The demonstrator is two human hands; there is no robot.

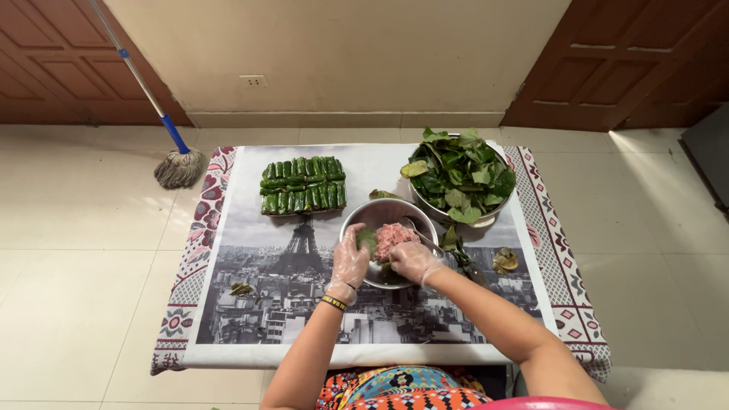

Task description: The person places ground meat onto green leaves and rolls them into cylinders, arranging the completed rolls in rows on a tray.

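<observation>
A steel bowl (363,215) holds pink minced meat (393,235) at the table's centre. My left hand (349,260), in a clear plastic glove, is cupped over the bowl's near-left rim with a green leaf (367,238) lying in its fingers. My right hand (414,261), also gloved, reaches into the bowl's near side just below the meat, fingers bent; what it grips is hidden. A spoon handle (427,241) leans out of the bowl to the right.
A tray of several rolled green leaf parcels (302,185) sits at the far left. A bowl of loose green leaves (459,175) stands at the far right. Stray leaf scraps (504,260) lie on the printed tablecloth (273,304). A mop (176,163) leans on the wall.
</observation>
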